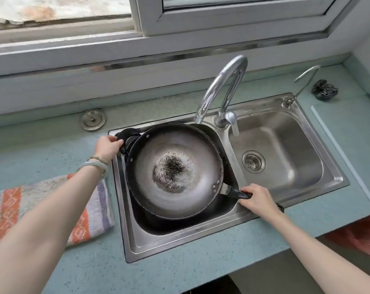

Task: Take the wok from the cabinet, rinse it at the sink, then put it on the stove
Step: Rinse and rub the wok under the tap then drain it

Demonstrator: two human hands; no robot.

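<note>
one wok (175,166), in the left of two sink (337,179) basins, under one of two taps (222,90). left hand (107,146) clamped on its black loop handle, right hand (258,200) clamped on its long handle. one towel (12,204), one scourer (324,89), one counter (180,270).
</note>
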